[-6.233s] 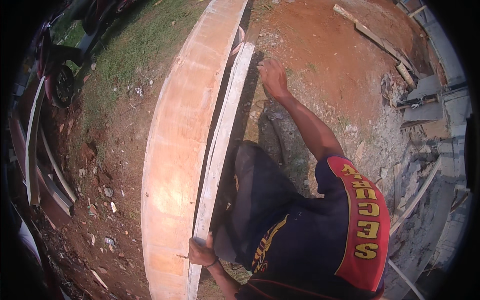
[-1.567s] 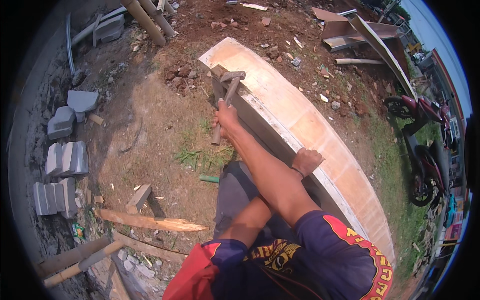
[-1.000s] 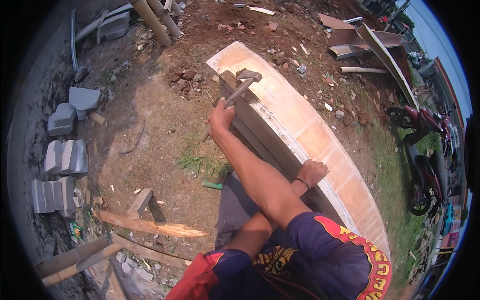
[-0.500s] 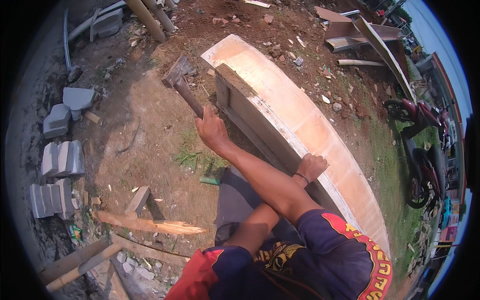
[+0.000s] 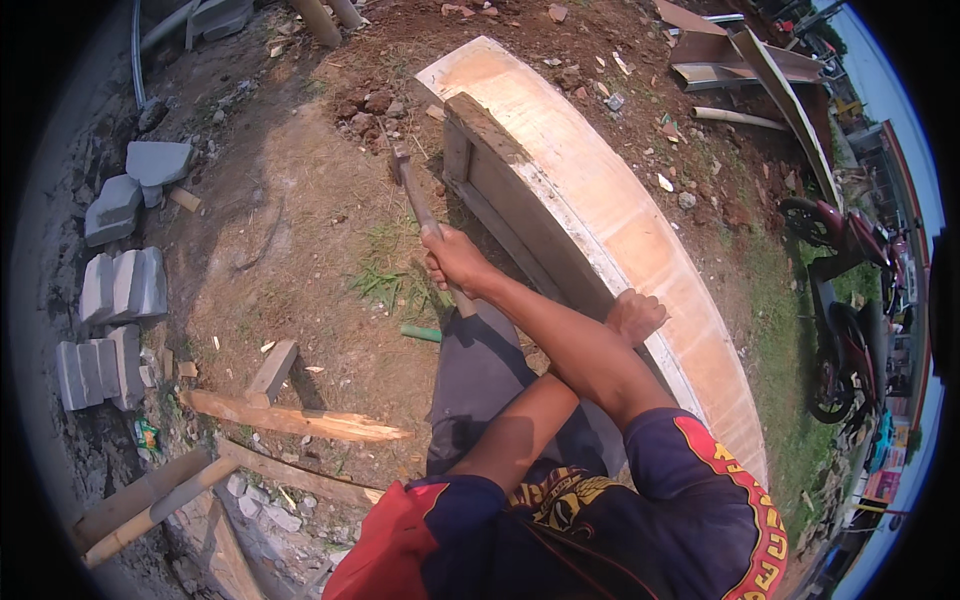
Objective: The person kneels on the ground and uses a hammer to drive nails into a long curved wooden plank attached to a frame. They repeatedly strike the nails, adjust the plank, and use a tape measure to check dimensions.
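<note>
My right hand (image 5: 455, 262) is shut on the wooden handle of a hammer (image 5: 412, 190). Its metal head is held up just left of the end of a grey wooden batten (image 5: 500, 170). The batten stands on edge along a long pale plywood panel (image 5: 620, 220) lying on the dirt. My left hand (image 5: 636, 316) crosses under my right forearm and rests, fingers down, on the batten's top edge beside the panel. I am crouched over dark trousers, close against the batten.
Grey paving blocks (image 5: 120, 290) lie in stacks at the left. Loose timber pieces (image 5: 290, 420) lie on the dirt at lower left, and a small green object (image 5: 420, 333) near my knee. A parked motorcycle (image 5: 840, 300) stands on grass at the right, with planks (image 5: 740, 60) beyond the panel.
The hammer was against the batten's end a second ago. It has swung back to the left and now points up beside that end. My left hand stays on the batten.
</note>
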`<state>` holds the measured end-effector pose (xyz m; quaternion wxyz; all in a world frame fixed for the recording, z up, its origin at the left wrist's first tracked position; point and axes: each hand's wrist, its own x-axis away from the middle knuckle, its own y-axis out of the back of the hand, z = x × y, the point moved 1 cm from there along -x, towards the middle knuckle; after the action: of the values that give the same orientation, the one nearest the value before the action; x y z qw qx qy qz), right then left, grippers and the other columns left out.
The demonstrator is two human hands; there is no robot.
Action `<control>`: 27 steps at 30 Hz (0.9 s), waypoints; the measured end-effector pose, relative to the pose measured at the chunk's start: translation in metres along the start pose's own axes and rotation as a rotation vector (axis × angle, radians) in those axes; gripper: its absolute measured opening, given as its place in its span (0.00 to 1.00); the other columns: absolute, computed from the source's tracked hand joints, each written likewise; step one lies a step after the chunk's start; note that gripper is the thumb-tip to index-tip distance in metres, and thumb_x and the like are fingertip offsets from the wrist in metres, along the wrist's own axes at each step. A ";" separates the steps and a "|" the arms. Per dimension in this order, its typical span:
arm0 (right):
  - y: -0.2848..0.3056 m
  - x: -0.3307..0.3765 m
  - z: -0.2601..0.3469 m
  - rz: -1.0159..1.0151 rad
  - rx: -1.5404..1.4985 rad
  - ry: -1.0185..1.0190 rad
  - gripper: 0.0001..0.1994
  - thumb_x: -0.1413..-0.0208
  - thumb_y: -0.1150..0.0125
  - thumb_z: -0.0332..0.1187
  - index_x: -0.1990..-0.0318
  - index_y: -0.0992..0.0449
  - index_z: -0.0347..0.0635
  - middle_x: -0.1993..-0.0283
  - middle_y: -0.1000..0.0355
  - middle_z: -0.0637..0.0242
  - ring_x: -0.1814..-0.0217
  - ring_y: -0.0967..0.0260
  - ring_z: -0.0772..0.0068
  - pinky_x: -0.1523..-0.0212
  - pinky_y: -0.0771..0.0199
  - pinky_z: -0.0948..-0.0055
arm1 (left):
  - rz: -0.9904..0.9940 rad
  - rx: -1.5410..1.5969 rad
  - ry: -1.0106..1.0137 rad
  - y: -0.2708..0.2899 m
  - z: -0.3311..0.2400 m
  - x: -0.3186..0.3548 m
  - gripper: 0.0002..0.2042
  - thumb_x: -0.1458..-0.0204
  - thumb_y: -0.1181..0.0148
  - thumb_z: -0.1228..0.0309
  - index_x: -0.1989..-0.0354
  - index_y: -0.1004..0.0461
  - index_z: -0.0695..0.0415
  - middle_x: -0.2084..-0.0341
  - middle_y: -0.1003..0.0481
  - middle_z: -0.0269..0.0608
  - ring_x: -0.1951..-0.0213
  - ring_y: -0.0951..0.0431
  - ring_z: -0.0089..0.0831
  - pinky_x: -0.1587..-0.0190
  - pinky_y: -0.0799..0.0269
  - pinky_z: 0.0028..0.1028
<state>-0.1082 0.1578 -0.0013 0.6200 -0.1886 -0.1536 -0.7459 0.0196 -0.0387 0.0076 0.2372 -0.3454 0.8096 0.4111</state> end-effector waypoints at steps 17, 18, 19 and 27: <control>0.007 0.056 0.034 -0.515 -0.950 -0.197 0.21 0.37 0.61 0.59 0.67 0.43 0.51 0.81 0.47 0.73 0.84 0.51 0.77 0.83 0.47 0.73 | -0.063 0.038 -0.023 -0.003 0.001 0.002 0.13 0.53 0.37 0.61 0.85 0.30 0.49 0.85 0.30 0.33 0.79 0.26 0.32 0.73 0.34 0.33; 0.008 0.053 0.033 -0.493 -0.899 -0.126 0.22 0.37 0.61 0.59 0.67 0.43 0.51 0.81 0.47 0.73 0.84 0.51 0.77 0.83 0.47 0.73 | -0.064 0.036 -0.026 -0.002 0.001 0.002 0.13 0.53 0.37 0.61 0.85 0.30 0.49 0.85 0.30 0.33 0.79 0.26 0.32 0.73 0.34 0.33; 0.011 0.050 0.033 -0.454 -0.865 -0.122 0.22 0.38 0.61 0.60 0.67 0.43 0.51 0.81 0.48 0.73 0.84 0.51 0.77 0.83 0.47 0.72 | -0.054 0.034 -0.035 -0.002 0.001 0.002 0.13 0.53 0.37 0.61 0.85 0.30 0.49 0.85 0.30 0.33 0.79 0.26 0.32 0.73 0.34 0.33; 0.034 0.051 0.027 -0.457 -0.891 -0.065 0.22 0.38 0.60 0.60 0.68 0.43 0.51 0.82 0.47 0.73 0.86 0.51 0.77 0.84 0.47 0.71 | -0.108 0.028 -0.035 -0.001 0.001 0.000 0.13 0.55 0.35 0.62 0.85 0.31 0.48 0.86 0.31 0.32 0.79 0.26 0.31 0.74 0.34 0.32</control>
<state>-0.0801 0.1199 0.0462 0.2949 -0.4197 0.1231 -0.8495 0.0204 -0.0382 0.0061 0.2781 -0.3779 0.7911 0.3925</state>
